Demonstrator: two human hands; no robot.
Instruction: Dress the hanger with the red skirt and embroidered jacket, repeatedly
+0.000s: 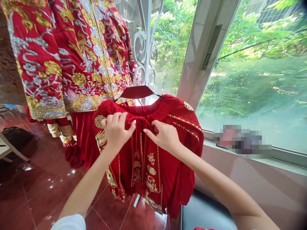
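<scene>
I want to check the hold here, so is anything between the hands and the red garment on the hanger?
Nothing visible. The left hand and right hand are both already on the red garment, their fingers pinching the fabric at its neckline below the hanger.

Two red garments (148, 159), one hanger (136, 92), two hands (117, 131).

A red garment (153, 159) with gold embroidered bands is hung on a red hanger (136, 92), its neckline bunched at the front
</scene>
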